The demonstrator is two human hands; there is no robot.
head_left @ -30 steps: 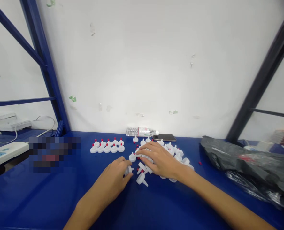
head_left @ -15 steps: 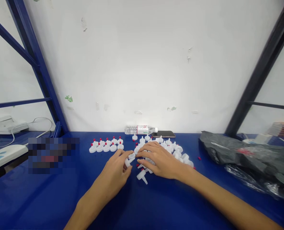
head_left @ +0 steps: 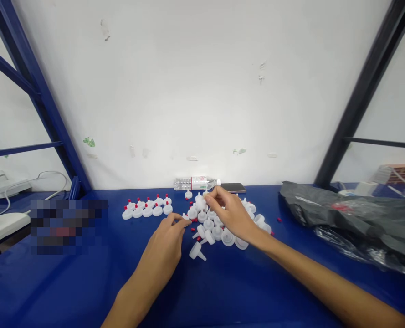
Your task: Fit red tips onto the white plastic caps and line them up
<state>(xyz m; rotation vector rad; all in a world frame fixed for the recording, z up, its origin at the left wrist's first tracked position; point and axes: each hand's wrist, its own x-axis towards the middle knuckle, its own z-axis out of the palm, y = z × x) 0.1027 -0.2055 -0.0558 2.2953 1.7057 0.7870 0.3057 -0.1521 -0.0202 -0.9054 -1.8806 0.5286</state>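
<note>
My left hand [head_left: 164, 241] is closed at the near left edge of a loose pile of white nozzle caps [head_left: 208, 224]. Its thumb and index finger come together there, and whatever they hold is hidden; a sliver of white cap shows just beyond them. Over the pile's far side, my right hand [head_left: 230, 212] pinches a white nozzle cap [head_left: 200, 202] between thumb and fingertips. Small red tips [head_left: 193, 229] lie scattered among the caps. To the left, two rows of white caps with red tips fitted [head_left: 147, 209] stand upright. One bare nozzle cap [head_left: 197, 251] lies tilted nearest me.
Behind the pile, a clear water bottle [head_left: 195, 183] lies on its side beside a dark phone [head_left: 234, 187], against the wall. A grey plastic bag [head_left: 325, 209] spreads on the right. A white power strip [head_left: 6, 228] sits far left on the blue table [head_left: 202, 296].
My right hand has lifted off the middle of the pile and moved back, now pinching a cap. The cap visible in my left hand before is now hidden. The view has shifted slightly.
</note>
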